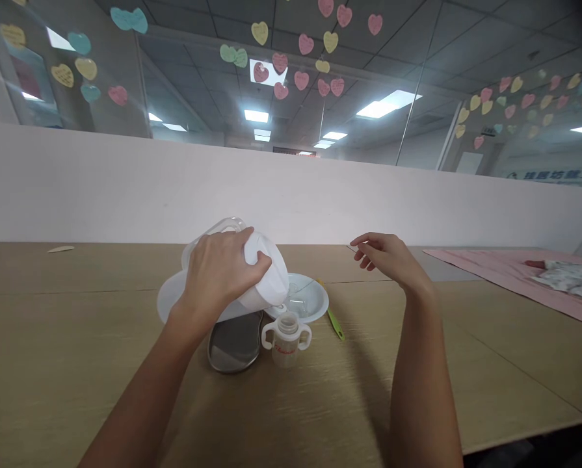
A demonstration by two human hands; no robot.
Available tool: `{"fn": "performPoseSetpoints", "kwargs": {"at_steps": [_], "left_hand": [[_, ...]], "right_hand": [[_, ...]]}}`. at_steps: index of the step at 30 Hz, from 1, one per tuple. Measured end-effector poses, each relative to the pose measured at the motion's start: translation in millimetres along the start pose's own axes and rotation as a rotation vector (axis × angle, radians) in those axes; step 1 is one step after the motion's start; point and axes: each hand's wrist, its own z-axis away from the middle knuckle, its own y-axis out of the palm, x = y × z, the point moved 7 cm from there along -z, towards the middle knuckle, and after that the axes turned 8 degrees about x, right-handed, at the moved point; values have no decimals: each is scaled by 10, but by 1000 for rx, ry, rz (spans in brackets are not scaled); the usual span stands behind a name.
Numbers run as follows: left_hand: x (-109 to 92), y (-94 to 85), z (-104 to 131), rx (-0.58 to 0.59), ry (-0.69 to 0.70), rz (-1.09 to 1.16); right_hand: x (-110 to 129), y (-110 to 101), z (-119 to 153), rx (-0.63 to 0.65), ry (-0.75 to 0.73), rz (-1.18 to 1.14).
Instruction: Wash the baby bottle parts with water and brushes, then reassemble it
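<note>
Two bare hands flank a two-handled feeding bottle point(285, 348), which stands upright and open-necked on the wooden table point(320, 403). Above and to the left of the bottle, the left hand point(215, 270) grasps a tilted white-and-clear plastic container point(274, 279), thumb and forefinger spread across its white end and the palm over its side; whether the container's lower edge touches the bottle cannot be told. Well to the right of the bottle, the right hand point(385, 257) hangs raised, fingers loosely bent. Beside the bottle: a metal tray point(235, 351), left; a white bowl point(324, 304), behind; a green-handled utensil point(336, 325), right.
</note>
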Motion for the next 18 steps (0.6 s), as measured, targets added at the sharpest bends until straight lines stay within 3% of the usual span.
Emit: {"fn": "performPoseSetpoints", "kwargs": {"at_steps": [9, 13, 18], "left_hand": [[84, 37, -38, -23, -23, 71], [386, 38, -107, -114, -124, 231], [962, 37, -156, -331, -281, 450]], "right_hand": [[3, -4, 10, 0, 7, -5], [0, -13, 13, -4, 13, -5], [5, -3, 4, 1, 6, -7]]}}
